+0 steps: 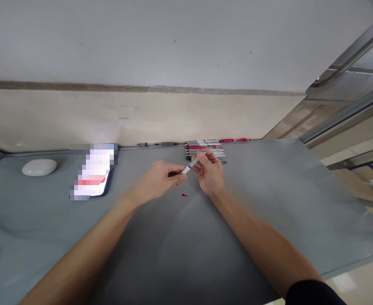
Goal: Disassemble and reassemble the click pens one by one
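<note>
My left hand (161, 180) and my right hand (210, 171) meet over the middle of the grey table (269, 203), both gripping one white and grey pen (191, 165). The left fingers pinch its lower end, the right fingers hold its upper end. A tiny red piece (183, 195) lies on the table just below the hands. Behind the right hand, a row of several pens (205, 150) lies side by side near the table's far edge, partly hidden by my fingers.
A blurred-out flat object (92, 176) lies to the left, and a white oval case (39, 167) further left. More pens (161, 144) rest along the wall edge, one of them red (233, 140). The table's right edge drops to the floor.
</note>
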Demonstrator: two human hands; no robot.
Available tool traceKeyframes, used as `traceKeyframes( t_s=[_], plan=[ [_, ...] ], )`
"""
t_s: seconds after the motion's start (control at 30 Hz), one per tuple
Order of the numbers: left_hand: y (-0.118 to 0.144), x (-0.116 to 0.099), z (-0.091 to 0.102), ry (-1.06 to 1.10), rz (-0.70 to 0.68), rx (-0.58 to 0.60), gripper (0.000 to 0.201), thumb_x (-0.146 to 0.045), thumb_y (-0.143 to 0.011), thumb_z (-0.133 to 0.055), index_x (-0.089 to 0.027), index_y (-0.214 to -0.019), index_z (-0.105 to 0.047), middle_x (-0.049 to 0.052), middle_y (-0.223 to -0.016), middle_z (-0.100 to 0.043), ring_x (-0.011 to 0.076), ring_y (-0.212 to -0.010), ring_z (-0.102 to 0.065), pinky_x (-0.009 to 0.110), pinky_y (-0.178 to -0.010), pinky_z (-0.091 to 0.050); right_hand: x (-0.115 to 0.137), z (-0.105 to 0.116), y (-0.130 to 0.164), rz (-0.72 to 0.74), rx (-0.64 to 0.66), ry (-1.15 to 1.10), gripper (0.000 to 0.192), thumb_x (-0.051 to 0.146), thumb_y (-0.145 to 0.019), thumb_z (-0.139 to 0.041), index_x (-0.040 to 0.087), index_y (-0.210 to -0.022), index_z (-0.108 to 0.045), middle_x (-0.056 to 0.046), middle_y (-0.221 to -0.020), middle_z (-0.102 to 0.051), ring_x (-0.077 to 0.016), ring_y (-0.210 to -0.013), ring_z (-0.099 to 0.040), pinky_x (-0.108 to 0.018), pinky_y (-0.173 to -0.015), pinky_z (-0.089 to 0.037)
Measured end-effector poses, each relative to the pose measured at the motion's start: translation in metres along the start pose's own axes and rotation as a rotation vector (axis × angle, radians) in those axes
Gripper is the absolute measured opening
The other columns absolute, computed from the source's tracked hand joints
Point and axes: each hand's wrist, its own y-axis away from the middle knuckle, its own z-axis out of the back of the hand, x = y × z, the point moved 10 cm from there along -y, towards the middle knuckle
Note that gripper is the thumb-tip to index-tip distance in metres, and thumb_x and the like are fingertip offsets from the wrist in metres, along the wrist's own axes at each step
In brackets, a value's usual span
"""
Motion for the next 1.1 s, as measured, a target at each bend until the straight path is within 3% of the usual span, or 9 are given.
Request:
traceKeyframes(
  t_s=[0.13,0.33,0.47,0.53,0.7,0.77,0.93,1.1],
  plan=[
    [-0.002,0.003,0.000,-0.015,0.004,-0.008,0.026,-0.039,-0.090,-0.056,-0.019,-0.075,-0.067,-0.002,-0.066,-0.063,0.0129,-0.063,-0.056,0.023,-0.056,-0.038,0.000,0.000,0.000,0.004,-0.012,0.007,0.026,0.031,-0.066,-0.084,0.026,-0.078,-0.062,0.009,-0.074,-0.066,-0.0091,-0.068,-0.067,-0.022,-0.061,-0.058],
    [-0.002,0.013,-0.010,0.208,0.034,0.173,0.028,-0.042,-0.091,-0.057,-0.019,-0.084,-0.072,0.003,-0.078,-0.071,0.0163,-0.075,-0.064,0.026,-0.069,-0.047,0.004,-0.008,0.003,-0.013,0.066,-0.014,0.025,0.032,-0.065,-0.085,0.027,-0.083,-0.067,0.008,-0.079,-0.068,-0.0111,-0.072,-0.071,-0.022,-0.057,-0.058],
    [0.002,0.008,-0.016,0.287,0.040,0.255,0.028,-0.042,-0.091,-0.057,-0.018,-0.088,-0.072,0.004,-0.083,-0.072,0.0159,-0.075,-0.064,0.027,-0.070,-0.048,0.004,-0.012,0.003,-0.016,0.104,-0.045,0.025,0.032,-0.063,-0.086,0.026,-0.078,-0.067,0.008,-0.077,-0.068,-0.0117,-0.072,-0.071,-0.021,-0.055,-0.058],
    [0.001,0.005,-0.015,0.247,0.029,0.229,0.026,-0.039,-0.090,-0.058,-0.018,-0.085,-0.072,0.003,-0.080,-0.071,0.0149,-0.073,-0.062,0.025,-0.068,-0.047,0.003,-0.012,0.003,-0.019,0.086,-0.043,0.026,0.031,-0.062,-0.087,0.025,-0.076,-0.066,0.008,-0.075,-0.068,-0.0106,-0.069,-0.070,-0.021,-0.056,-0.058],
    [-0.003,0.004,0.000,0.040,0.026,-0.001,0.023,-0.036,-0.087,-0.060,-0.019,-0.073,-0.067,-0.003,-0.066,-0.063,0.0107,-0.060,-0.052,0.023,-0.055,-0.036,0.004,-0.002,0.002,0.016,-0.040,0.001,0.029,0.029,-0.063,-0.086,0.024,-0.073,-0.060,0.010,-0.071,-0.066,-0.0083,-0.062,-0.066,-0.020,-0.056,-0.057],
    [-0.003,0.006,0.001,0.023,0.027,-0.018,0.024,-0.036,-0.088,-0.060,-0.019,-0.074,-0.068,-0.003,-0.066,-0.064,0.0106,-0.060,-0.052,0.023,-0.055,-0.036,0.004,-0.002,0.002,0.015,-0.047,0.008,0.029,0.029,-0.063,-0.086,0.025,-0.074,-0.059,0.010,-0.071,-0.066,-0.0084,-0.064,-0.066,-0.021,-0.057,-0.058],
    [-0.003,0.011,-0.002,0.115,0.030,0.071,0.025,-0.038,-0.088,-0.060,-0.019,-0.076,-0.069,-0.001,-0.073,-0.069,0.0130,-0.071,-0.061,0.023,-0.062,-0.042,0.003,-0.007,0.004,-0.015,0.040,-0.004,0.027,0.033,-0.065,-0.085,0.026,-0.084,-0.067,0.008,-0.080,-0.068,-0.0101,-0.071,-0.070,-0.022,-0.061,-0.060],
    [0.000,0.010,-0.011,0.259,0.047,0.215,0.023,-0.037,-0.090,-0.060,-0.018,-0.086,-0.072,0.002,-0.081,-0.073,0.0136,-0.074,-0.064,0.024,-0.068,-0.048,0.005,-0.015,0.007,-0.021,0.117,-0.024,0.020,0.030,-0.066,-0.085,0.026,-0.077,-0.069,0.008,-0.079,-0.069,-0.0102,-0.071,-0.070,-0.023,-0.060,-0.061]
  ],
)
